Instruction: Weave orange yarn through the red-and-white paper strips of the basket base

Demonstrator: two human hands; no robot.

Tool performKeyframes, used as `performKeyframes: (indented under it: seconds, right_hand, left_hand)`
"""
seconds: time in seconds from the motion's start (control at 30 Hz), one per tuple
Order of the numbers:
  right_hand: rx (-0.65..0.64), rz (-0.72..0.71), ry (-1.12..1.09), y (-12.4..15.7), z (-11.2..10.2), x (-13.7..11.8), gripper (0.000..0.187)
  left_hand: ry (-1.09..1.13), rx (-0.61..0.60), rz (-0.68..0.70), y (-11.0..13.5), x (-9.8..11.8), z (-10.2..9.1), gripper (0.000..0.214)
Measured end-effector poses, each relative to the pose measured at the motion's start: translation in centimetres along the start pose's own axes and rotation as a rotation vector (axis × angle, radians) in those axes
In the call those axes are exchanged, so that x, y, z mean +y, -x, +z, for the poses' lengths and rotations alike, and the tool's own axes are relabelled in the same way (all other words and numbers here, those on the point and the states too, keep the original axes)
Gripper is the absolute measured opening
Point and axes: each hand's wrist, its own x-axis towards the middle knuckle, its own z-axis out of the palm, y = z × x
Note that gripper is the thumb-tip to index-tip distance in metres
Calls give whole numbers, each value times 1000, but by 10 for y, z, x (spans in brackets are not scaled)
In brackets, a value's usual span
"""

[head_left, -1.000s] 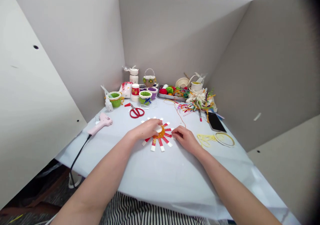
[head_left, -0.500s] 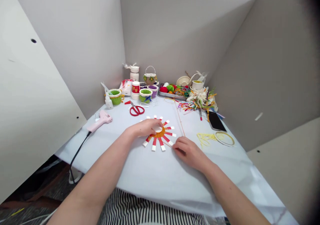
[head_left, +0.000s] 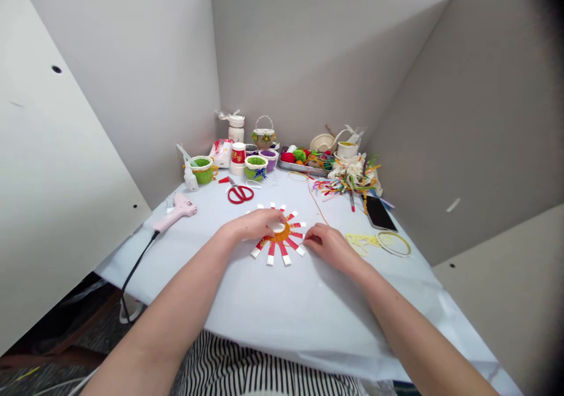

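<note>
A paper cup (head_left: 272, 254) cut into red strips with white tips lies spread out like a sun on the table. Orange yarn is woven in a ring around its round middle. My left hand (head_left: 263, 222) grips the cup at its centre, thumb and fingers closed on the woven ring. Just right of the strips, my right hand (head_left: 325, 243) pinches the orange yarn (head_left: 318, 205), which runs from the weaving to the fingers. The yarn's other length trails back across the table. My left hand covers the strips on the left side.
Red-handled scissors (head_left: 240, 194) lie behind the cup. A pink glue gun (head_left: 178, 211) with a black cord is at left. Small green baskets (head_left: 203, 171), a tray of yarn balls (head_left: 304, 167) and a yarn bundle (head_left: 352, 175) line the back. A phone (head_left: 380, 214) and a hoop (head_left: 394, 244) sit right.
My right hand has moved up and slightly forward beside the strips, with the yarn in its fingers. My left hand keeps its hold on the cup.
</note>
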Motion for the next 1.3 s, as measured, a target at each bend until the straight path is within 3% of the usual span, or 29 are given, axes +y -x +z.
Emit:
performKeyframes:
  seconds: [0.2,0.53,0.7,0.83,1.1,1.3]
  right_hand:
    - [199,94,-51,-24,18,9,13]
    - [217,62,-82,-18,25,7,14]
    - [225,62,-100,-19,27,9,14]
    - [222,60,-114,-19,28,11,14]
    - [213,-75,-198,-7,15,9,12]
    - [122,-165,-213,11,4,-2,15]
  left_hand:
    - [-11,-1,8,1,-3,1,47]
    - [-38,143,30,-3,11,10,33]
    - [-75,239,47,-2,12,15,40]
    - [-142,183,-20,-2,14,14,37]
    - [-80,39,-4,2,9,-1,45]
    - [-63,-10,-33,4,3,-6,47]
